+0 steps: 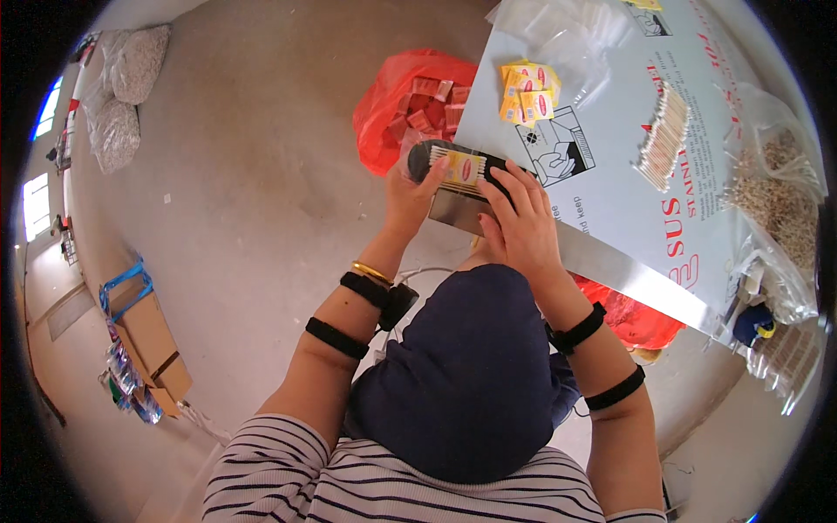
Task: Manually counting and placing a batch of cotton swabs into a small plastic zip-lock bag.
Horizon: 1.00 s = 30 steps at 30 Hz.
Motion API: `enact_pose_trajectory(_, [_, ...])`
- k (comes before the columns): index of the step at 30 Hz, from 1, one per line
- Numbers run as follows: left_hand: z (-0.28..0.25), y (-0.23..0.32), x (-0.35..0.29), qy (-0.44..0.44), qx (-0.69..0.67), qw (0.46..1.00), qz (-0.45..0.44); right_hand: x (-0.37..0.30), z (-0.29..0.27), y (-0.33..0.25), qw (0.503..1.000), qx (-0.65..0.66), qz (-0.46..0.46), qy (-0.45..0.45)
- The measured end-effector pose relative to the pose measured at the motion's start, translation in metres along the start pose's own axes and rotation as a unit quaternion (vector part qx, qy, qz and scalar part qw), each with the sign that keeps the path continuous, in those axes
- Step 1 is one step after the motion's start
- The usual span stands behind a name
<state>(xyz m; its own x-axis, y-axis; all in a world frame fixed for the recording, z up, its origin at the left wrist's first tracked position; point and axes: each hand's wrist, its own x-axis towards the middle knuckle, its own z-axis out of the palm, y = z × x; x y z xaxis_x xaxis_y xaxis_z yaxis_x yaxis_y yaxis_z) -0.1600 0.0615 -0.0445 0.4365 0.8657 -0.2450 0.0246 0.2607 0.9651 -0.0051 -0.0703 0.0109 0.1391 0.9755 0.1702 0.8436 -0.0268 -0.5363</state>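
A flat bundle of white cotton swabs with a yellow card (460, 168) on top lies on a long black piece (420, 159) at the table's near left corner. My left hand (407, 199) is closed on the bundle's left side, its thumb pressed over the swabs. Clear plastic film shows beside that thumb. From the right, my right hand (527, 225) reaches over the black piece with bent fingers apart. Its fingertips touch the bundle's right end, while the thumb is lower down, away from the card. The undersides of the bundle and the left fingers are hidden.
Yellow cards (528, 91) and clear bags (571, 39) lie on the printed grey table (602, 187). A row of loose swabs (665, 137) is farther right, near a bag of swabs (776, 200). A red bag of packets (392, 87) stands left of the table.
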Motion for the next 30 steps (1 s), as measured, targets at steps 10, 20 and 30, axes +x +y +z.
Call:
enact_pose_trajectory(10, [-0.001, 0.001, 0.0, -0.005, -0.006, 1.0, -0.006, 0.002, -0.006, 0.002, 1.0, 0.006, 0.001, -0.012])
enact_pose_trajectory(20, [-0.001, 0.001, 0.0, -0.014, -0.007, 1.0, -0.01, 0.003, -0.009, 0.001, 0.999, -0.011, 0.017, -0.043])
enact_pose_trajectory(30, [-0.011, -0.006, 0.0, 0.009, -0.027, 0.998, -0.047, 0.007, 0.0, 0.003, 0.99, -0.094, 0.047, -0.092])
